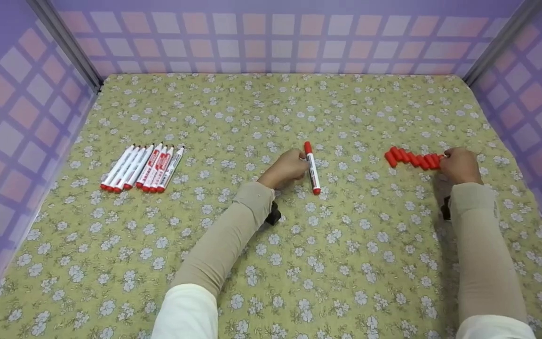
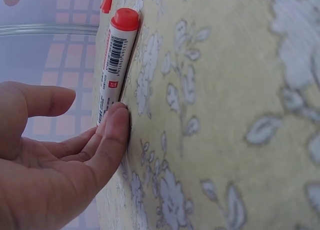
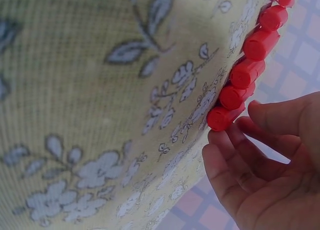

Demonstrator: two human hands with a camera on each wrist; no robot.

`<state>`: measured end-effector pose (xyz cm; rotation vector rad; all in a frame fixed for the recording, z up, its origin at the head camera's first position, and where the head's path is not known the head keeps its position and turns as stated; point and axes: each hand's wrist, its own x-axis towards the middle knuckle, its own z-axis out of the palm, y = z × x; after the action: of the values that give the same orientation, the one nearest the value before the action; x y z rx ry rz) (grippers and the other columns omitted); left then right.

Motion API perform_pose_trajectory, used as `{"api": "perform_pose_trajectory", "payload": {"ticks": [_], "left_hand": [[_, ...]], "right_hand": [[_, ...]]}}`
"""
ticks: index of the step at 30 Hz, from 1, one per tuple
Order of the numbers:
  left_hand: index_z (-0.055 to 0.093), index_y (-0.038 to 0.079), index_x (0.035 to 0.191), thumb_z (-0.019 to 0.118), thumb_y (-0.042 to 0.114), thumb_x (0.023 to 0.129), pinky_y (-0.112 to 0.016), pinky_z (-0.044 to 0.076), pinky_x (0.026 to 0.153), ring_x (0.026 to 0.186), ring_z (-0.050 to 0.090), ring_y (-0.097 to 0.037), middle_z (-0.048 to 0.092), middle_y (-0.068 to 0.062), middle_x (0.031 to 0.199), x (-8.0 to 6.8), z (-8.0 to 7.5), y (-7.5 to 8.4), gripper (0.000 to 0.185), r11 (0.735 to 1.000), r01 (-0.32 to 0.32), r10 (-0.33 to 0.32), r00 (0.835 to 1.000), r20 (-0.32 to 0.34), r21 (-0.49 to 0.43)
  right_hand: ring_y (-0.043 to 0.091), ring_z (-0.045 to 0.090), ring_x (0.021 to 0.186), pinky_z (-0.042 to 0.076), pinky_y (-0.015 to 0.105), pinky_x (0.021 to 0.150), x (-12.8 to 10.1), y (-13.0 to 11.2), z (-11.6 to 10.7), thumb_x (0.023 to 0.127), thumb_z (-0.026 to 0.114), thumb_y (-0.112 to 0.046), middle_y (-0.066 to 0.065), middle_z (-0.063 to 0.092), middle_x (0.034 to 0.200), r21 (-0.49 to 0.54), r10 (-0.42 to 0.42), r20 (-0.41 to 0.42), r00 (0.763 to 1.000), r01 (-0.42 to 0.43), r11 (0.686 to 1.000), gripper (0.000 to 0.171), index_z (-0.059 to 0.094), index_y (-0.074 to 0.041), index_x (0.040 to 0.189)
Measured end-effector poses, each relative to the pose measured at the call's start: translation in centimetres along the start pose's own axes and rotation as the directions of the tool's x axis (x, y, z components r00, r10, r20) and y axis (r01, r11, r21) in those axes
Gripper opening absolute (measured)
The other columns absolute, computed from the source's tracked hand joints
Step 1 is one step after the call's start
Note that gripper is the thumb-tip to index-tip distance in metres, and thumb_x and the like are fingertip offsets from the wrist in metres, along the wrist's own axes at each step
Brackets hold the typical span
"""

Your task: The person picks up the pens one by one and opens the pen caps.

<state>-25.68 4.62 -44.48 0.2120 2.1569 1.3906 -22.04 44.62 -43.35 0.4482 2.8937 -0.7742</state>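
A white marker (image 1: 314, 172) with a red cap lies on the cloth near the middle. My left hand (image 1: 287, 168) is at its left side; in the left wrist view, the fingertips touch the barrel of the marker (image 2: 113, 64) while the thumb stays apart from it. Several red marker caps (image 1: 412, 158) lie in a slanting row to the right. At the right end of that row is my right hand (image 1: 460, 165). The right wrist view shows its loosely bent fingers (image 3: 225, 162) at the end cap (image 3: 222, 118), the thumb close beside it.
On the left, several uncapped white markers (image 1: 141, 168) lie side by side, dark tips toward the back and red ends toward me. A flowered yellow-green cloth (image 1: 327, 263) covers the table. Purple checked panels (image 1: 261, 37) stand along the back and both sides.
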Motion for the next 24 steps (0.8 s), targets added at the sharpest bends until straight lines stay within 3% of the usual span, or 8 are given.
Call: {"api": "perform_pose_trajectory", "payload": {"ticks": [5,10,18,21,24], "left_hand": [[0.05,0.004,0.101,0.044,0.011,0.098,-0.024,0.027,0.048,0.048,0.027,-0.008,0.035,0.003,0.06,0.3,0.3,0.3,0.01,1.0,0.015,-0.016,0.999,-0.029,-0.025],[0.05,0.007,0.092,0.049,0.014,0.098,-0.023,0.028,0.047,0.047,0.03,-0.008,0.037,0.002,0.061,0.8,0.6,0.5,0.009,1.0,0.02,-0.02,0.997,-0.08,-0.001],[0.034,0.015,0.061,0.059,0.02,0.093,-0.025,0.027,0.045,0.044,0.023,-0.009,0.024,0.005,0.053,1.7,1.0,0.8,0.041,0.991,0.028,-0.009,0.989,-0.147,0.129],[0.035,0.015,0.062,0.061,0.022,0.093,-0.026,0.028,0.044,0.043,0.024,-0.01,0.024,0.004,0.053,1.9,1.3,1.0,0.04,0.982,0.056,-0.027,0.987,-0.161,0.18],[0.042,0.013,0.072,0.063,0.026,0.092,-0.025,0.033,0.046,0.047,0.033,-0.011,0.033,0.002,0.06,2.0,1.6,1.3,0.032,0.969,0.079,-0.037,0.984,-0.176,0.233]], "right_hand": [[0.05,0.053,0.112,0.046,0.056,0.089,-0.1,-0.2,0.0,0.094,0.038,-0.007,0.04,0.047,0.13,0.026,0.002,-0.038,0.999,-0.001,1.0,0.047,0.045,0.015,0.134],[0.05,0.054,0.111,0.047,0.057,0.089,0.1,-0.6,0.4,0.096,0.039,-0.009,0.037,0.051,0.129,0.053,0.012,-0.143,0.99,-0.004,0.999,0.044,0.049,0.011,0.133],[0.047,0.057,0.108,0.048,0.056,0.087,0.3,-1.3,0.9,0.098,0.041,-0.009,0.034,0.057,0.123,0.033,-0.037,-0.287,0.957,0.048,0.998,0.038,0.056,0.009,0.128],[0.047,0.058,0.105,0.049,0.055,0.085,0.4,-1.6,1.0,0.097,0.042,-0.008,0.034,0.058,0.121,0.026,-0.044,-0.294,0.955,0.054,0.998,0.038,0.057,0.009,0.128],[0.047,0.058,0.105,0.049,0.056,0.086,0.5,-1.8,1.1,0.097,0.043,-0.009,0.034,0.058,0.122,0.025,-0.044,-0.29,0.956,0.054,0.998,0.038,0.057,0.008,0.128]]}}
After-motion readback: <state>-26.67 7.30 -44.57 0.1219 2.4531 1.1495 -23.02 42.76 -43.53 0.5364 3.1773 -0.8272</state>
